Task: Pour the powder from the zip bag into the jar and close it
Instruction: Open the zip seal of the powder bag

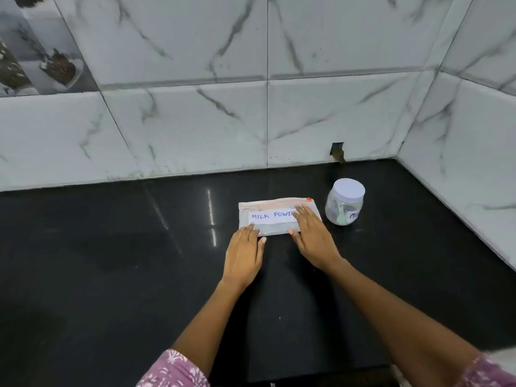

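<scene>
A clear zip bag [272,216] with a white label reading "MILK POWD..." lies flat on the black counter, its red zip strip along the far edge. My left hand [244,254] rests flat, fingertips touching the bag's near left corner. My right hand [314,237] lies palm down over the bag's right part, fingers spread, covering the end of the label. Neither hand grips the bag. To the right stands a small clear plastic jar [344,203] with a white lid on it; a green scoop shows inside.
The glossy black counter [139,261] runs back to a white marble-tiled wall [195,121] and to a side wall [460,163] on the right. A small dark hole [337,152] is cut in the back wall tile behind the jar.
</scene>
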### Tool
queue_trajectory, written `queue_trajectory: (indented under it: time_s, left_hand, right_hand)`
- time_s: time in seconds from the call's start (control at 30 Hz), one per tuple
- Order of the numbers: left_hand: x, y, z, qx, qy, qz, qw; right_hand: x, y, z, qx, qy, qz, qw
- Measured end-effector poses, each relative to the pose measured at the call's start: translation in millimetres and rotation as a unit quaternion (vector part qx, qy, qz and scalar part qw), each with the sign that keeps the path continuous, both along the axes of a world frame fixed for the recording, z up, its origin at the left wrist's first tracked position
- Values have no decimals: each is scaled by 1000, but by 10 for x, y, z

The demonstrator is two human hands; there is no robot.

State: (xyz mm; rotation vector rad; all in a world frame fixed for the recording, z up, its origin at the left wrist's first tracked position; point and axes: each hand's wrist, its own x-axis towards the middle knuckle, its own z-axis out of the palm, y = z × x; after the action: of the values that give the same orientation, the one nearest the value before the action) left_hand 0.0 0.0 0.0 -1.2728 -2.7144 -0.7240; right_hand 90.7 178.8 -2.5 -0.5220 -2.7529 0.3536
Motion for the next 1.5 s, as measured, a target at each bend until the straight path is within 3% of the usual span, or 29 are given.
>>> queue_trajectory:
  time_s: [0.43, 0.57, 0.73, 0.9, 1.13, 1.5]
  left_hand:
    - [-544, 503, -98, -74, -34, -22, 996]
    - [-590, 548, -4, -41, -30, -25, 998]
    - [-587, 432, 406, 74, 7, -50, 996]
    - [-721, 159, 517, 48, 36, -84, 995]
    - [-752, 24, 747, 73, -44, -99, 992]
    - [-466, -29, 836, 155, -135, -87, 975]
  right_hand:
    - [-888, 527, 28, -12, -141, 51, 989]
    - [-956, 551, 115, -12, -89, 53, 995]
    - [-708, 409, 392, -6, 36, 87, 995]
    - [-311, 218, 466, -8, 98, 142, 985]
    - [-138, 59, 602, -6, 128, 141, 982]
    - [-243, -481, 808, 112, 222, 120, 961]
